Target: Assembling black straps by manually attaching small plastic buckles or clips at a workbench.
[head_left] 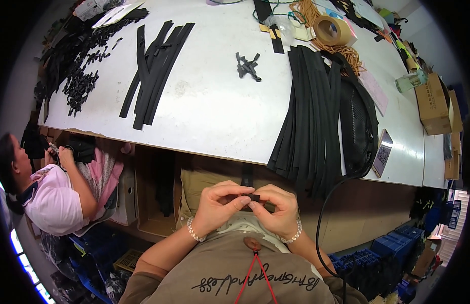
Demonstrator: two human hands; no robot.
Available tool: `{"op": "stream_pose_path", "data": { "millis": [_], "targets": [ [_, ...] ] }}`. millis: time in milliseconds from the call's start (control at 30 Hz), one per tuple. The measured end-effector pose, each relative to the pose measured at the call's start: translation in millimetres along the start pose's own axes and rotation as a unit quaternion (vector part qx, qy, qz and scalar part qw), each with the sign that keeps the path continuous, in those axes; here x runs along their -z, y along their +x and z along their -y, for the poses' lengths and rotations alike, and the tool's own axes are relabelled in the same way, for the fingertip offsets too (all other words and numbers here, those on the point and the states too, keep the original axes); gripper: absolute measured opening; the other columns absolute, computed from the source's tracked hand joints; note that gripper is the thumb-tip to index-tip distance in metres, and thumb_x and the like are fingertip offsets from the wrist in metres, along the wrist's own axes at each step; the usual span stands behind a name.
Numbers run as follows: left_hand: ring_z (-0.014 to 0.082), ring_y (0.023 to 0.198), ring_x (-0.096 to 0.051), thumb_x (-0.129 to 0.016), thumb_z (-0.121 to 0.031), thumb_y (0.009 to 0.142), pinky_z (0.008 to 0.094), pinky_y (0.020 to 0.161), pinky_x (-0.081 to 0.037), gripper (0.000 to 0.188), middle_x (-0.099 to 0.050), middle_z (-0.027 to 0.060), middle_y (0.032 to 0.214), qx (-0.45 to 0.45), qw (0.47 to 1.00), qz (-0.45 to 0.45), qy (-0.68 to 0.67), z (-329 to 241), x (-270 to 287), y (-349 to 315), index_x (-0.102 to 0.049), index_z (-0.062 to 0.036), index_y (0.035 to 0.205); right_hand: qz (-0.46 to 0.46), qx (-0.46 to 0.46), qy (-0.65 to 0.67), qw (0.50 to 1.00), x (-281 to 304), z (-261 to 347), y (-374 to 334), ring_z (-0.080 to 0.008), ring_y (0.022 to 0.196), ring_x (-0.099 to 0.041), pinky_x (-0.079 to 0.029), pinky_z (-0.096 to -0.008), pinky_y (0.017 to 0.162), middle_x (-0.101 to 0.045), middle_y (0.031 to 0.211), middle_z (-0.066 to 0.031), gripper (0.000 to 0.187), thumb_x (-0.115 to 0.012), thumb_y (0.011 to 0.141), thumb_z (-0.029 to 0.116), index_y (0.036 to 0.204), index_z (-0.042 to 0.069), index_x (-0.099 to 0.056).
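Note:
Close in front of my body, my left hand (220, 203) and my right hand (276, 206) pinch a black strip (254, 197) between thumbs and fingertips. Only a short piece of it shows between the fingers, so its exact kind is hard to make out. Both hands are below the near edge of the white table (214, 121). On the tabletop ahead lies a small pile of black pulls (248, 67). To the right, a thick bundle of long black strips (308, 116) hangs over the table edge.
More black strips (156, 73) and heaps of small black parts (82, 88) lie on the left. Right of the bundle are a black mesh bag (357, 129), a phone (382, 153), a tape roll (331, 31) and a cardboard box (434, 105). A co-worker (57, 197) sits at the left.

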State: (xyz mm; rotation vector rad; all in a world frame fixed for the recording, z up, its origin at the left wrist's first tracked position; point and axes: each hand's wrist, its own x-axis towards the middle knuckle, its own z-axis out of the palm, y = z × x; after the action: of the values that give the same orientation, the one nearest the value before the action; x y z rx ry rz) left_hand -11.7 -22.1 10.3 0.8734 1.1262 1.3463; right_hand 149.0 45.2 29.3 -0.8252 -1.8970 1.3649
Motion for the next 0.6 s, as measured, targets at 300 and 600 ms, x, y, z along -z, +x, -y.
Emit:
{"op": "stream_pose_path", "data": {
  "millis": [300,600],
  "targets": [
    [0.0105,0.073,-0.059,-0.063,0.003,0.082,0.0203,0.063,-0.051,0.015,-0.059,0.0076,0.087,-0.03,0.995,-0.089,0.04,4.2,-17.5,-5.8,-0.066,0.003,0.097,-0.066,-0.02,-0.014,0.998,-10.9,1.7,-3.1,-0.0087,0.047,-0.047,-0.036,-0.0223,0.043,-0.054,0.066,-0.0053,0.008,-0.064,0.072,-0.003,0.07,-0.002,-0.056],
    [0.0086,0.067,-0.055,-0.065,0.002,0.08,0.0188,0.056,-0.045,0.015,-0.059,0.0057,0.081,-0.083,0.986,-0.08,0.117,7.0,-16.3,-6.0,-0.068,0.0014,0.095,-0.107,0.049,-0.008,0.993,-16.6,-14.9,-4.5,-0.0134,0.042,-0.041,-0.031,-0.026,0.04,-0.049,0.061,-0.0062,0.011,-0.061,0.064,-0.005,0.064,0.001,-0.051]
  ]
}}
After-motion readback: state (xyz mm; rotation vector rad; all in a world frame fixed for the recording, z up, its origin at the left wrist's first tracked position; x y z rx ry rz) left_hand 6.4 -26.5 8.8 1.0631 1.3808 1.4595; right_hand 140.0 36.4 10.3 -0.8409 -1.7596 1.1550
